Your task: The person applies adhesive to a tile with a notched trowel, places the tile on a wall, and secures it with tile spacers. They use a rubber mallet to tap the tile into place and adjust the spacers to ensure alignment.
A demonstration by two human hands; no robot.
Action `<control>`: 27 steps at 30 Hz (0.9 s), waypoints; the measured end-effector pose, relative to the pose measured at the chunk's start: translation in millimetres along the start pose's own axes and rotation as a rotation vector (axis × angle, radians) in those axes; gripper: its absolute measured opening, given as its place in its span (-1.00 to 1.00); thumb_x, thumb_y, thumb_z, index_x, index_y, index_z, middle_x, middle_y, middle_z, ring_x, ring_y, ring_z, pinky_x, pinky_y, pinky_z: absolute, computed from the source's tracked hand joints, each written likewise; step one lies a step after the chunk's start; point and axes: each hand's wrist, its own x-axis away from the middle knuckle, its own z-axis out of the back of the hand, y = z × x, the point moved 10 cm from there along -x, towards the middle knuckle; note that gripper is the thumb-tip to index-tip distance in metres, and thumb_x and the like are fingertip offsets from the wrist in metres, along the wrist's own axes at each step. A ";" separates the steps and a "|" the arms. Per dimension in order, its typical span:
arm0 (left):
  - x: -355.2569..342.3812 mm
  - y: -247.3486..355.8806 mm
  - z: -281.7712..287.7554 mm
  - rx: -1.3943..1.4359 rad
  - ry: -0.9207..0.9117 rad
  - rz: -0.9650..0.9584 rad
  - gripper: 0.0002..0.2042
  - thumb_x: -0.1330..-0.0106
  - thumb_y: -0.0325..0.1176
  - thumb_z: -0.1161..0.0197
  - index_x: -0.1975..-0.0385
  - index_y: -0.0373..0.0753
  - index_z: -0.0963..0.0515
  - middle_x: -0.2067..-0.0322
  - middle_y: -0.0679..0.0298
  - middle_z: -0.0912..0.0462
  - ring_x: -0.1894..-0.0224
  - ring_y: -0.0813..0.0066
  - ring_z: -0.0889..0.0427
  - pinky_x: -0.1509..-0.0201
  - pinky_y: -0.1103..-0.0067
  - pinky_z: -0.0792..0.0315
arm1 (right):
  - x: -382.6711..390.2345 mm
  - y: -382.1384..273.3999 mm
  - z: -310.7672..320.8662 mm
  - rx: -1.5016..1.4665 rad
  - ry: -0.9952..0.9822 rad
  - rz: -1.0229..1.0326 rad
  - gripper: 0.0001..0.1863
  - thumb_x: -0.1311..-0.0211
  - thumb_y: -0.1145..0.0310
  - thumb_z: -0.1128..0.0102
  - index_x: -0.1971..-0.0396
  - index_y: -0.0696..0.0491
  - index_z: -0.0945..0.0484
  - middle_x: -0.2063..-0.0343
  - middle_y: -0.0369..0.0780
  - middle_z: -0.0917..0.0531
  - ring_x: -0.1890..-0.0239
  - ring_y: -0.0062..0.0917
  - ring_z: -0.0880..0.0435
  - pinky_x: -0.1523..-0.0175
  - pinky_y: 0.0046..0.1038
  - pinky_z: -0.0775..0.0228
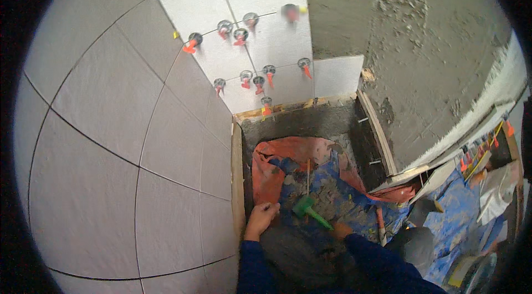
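My right hand (342, 231) is wrapped round the handle end of a green mallet (313, 212), probably rubber. The mallet's head points up and left, over a mud-spattered blue tarp (327, 175). Beside the wall of large grey tiles (183, 139), my left hand (262, 220) is closed with its fingers curled. Whether anything is in it cannot be seen. An orange-red sheet (267, 180) lies just beyond that hand. White tiles (277, 44) on the far wall carry several round levelling clips (240, 36) with red-orange handles along their joints.
A wooden-edged box-like ledge (377, 136) with protruding nails stands right of the recess. Rough grey mortar (421, 61) covers the right wall. A tool with an orange-brown handle (380, 225) lies right of my right hand. More levelling clips (471, 156) lie at far right.
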 end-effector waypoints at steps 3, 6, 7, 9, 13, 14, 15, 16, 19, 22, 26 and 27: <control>-2.9 -3.1 -3.8 0.086 -0.017 -0.008 -0.60 -0.41 -0.06 -0.33 0.41 -0.35 -0.66 0.52 0.28 -0.61 0.46 0.53 -0.52 0.33 0.49 -0.38 | 1.9 12.0 -4.0 0.198 0.089 -0.016 -0.46 -0.25 -0.09 -0.34 0.05 0.10 -0.69 0.18 0.05 -0.74 0.16 0.00 -0.74 0.07 -0.02 -0.59; -3.2 -1.6 -5.1 0.025 0.005 -0.022 -0.60 -0.41 -0.06 -0.32 0.35 -0.38 -0.67 0.45 0.18 -0.68 0.36 0.41 -0.61 0.22 0.45 -0.44 | 20.3 -11.0 24.4 0.146 0.238 -0.019 -0.54 -0.26 0.02 -0.35 0.04 0.10 -0.68 0.22 0.03 -0.75 0.20 -0.02 -0.75 0.07 -0.04 -0.60; -2.2 1.5 -6.0 -0.022 0.018 -0.028 -0.60 -0.41 -0.06 -0.32 0.32 -0.39 -0.67 0.42 0.15 -0.70 0.32 0.37 -0.64 0.18 0.43 -0.46 | 32.5 -33.9 44.4 0.087 0.333 0.043 -0.57 -0.27 0.09 -0.35 0.03 0.10 -0.67 0.23 0.02 -0.75 0.20 -0.03 -0.76 0.08 -0.05 -0.60; 2.7 17.8 1.0 -0.050 0.139 -0.088 -0.63 -0.42 -0.10 -0.30 0.25 -0.39 -0.67 0.35 0.11 -0.73 0.25 0.32 -0.67 0.11 0.41 -0.49 | 71.9 -84.6 100.6 -0.058 0.547 0.182 -0.62 -0.26 0.22 -0.36 -0.01 0.09 -0.66 0.26 -0.01 -0.76 0.23 -0.09 -0.77 0.08 -0.11 -0.61; 29.0 70.7 13.5 0.073 0.384 -0.298 -0.70 -0.46 -0.19 -0.27 0.23 -0.37 -0.66 0.36 0.13 -0.72 0.27 0.34 -0.67 0.12 0.40 -0.50 | 203.4 -166.2 225.1 -0.252 0.835 0.495 -0.59 -0.24 0.45 -0.32 -0.11 0.11 -0.61 0.35 -0.08 -0.74 0.30 -0.24 -0.76 0.12 -0.28 -0.60; 34.1 80.2 14.0 0.129 0.403 -0.318 -0.73 -0.46 -0.22 -0.26 0.26 -0.36 -0.65 0.39 0.17 -0.70 0.30 0.36 -0.65 0.16 0.42 -0.49 | 232.8 -181.4 253.2 -0.259 0.858 0.561 -0.57 -0.24 0.50 -0.30 -0.14 0.12 -0.59 0.38 -0.10 -0.73 0.32 -0.29 -0.76 0.13 -0.32 -0.60; 42.8 86.4 11.1 0.191 0.410 -0.335 -0.75 -0.45 -0.25 -0.26 0.30 -0.34 -0.64 0.42 0.21 -0.67 0.33 0.38 -0.64 0.19 0.43 -0.48 | 273.5 -196.4 284.1 -0.178 1.012 0.667 -0.56 -0.25 0.51 -0.27 -0.16 0.17 -0.57 0.41 -0.13 -0.71 0.35 -0.35 -0.73 0.15 -0.35 -0.58; 50.5 92.1 8.9 0.267 0.427 -0.367 -0.78 -0.45 -0.28 -0.25 0.33 -0.33 -0.63 0.44 0.25 -0.65 0.37 0.41 -0.62 0.23 0.44 -0.47 | 311.1 -205.7 310.6 -0.088 1.139 0.730 -0.55 -0.27 0.53 -0.25 -0.18 0.21 -0.55 0.44 -0.16 -0.69 0.37 -0.42 -0.71 0.17 -0.38 -0.56; 54.3 71.8 -20.4 0.741 0.317 -0.196 -0.79 -0.46 -0.30 -0.22 0.41 -0.26 -0.58 0.52 0.35 -0.53 0.45 0.49 -0.53 0.32 0.50 -0.39 | 418.6 -194.3 384.2 -0.068 1.528 0.647 -0.50 -0.26 0.54 -0.28 -0.22 0.20 -0.49 0.49 -0.22 -0.66 0.46 -0.47 -0.63 0.25 -0.40 -0.52; 54.8 63.1 -49.6 0.933 0.191 -0.190 -0.81 -0.45 -0.30 -0.18 0.40 -0.23 -0.57 0.54 0.36 -0.49 0.47 0.52 -0.49 0.34 0.53 -0.35 | 531.9 -183.6 448.2 -0.115 1.875 0.685 -0.45 -0.45 0.43 -0.18 -0.38 0.18 -0.34 0.25 -0.17 -0.59 0.25 -0.51 -0.58 0.08 -0.46 -0.45; 50.4 60.4 -58.5 0.844 0.157 -0.165 -0.80 -0.45 -0.29 -0.13 0.38 -0.23 -0.56 0.53 0.34 -0.49 0.48 0.51 -0.48 0.33 0.53 -0.37 | 644.8 -223.4 514.5 0.257 2.255 0.828 -0.50 -0.41 0.57 -0.19 -0.33 0.22 -0.40 -0.09 -0.01 -0.65 -0.10 -0.31 -0.66 -0.20 -0.32 -0.54; 48.5 62.4 -54.3 0.841 0.169 -0.153 -0.80 -0.45 -0.29 -0.13 0.39 -0.23 -0.55 0.53 0.35 -0.48 0.48 0.51 -0.47 0.33 0.52 -0.37 | 664.5 -227.5 530.7 0.301 2.378 0.678 -0.45 -0.36 0.58 -0.25 -0.34 0.20 -0.40 -0.20 -0.03 -0.59 -0.20 -0.31 -0.61 -0.28 -0.31 -0.48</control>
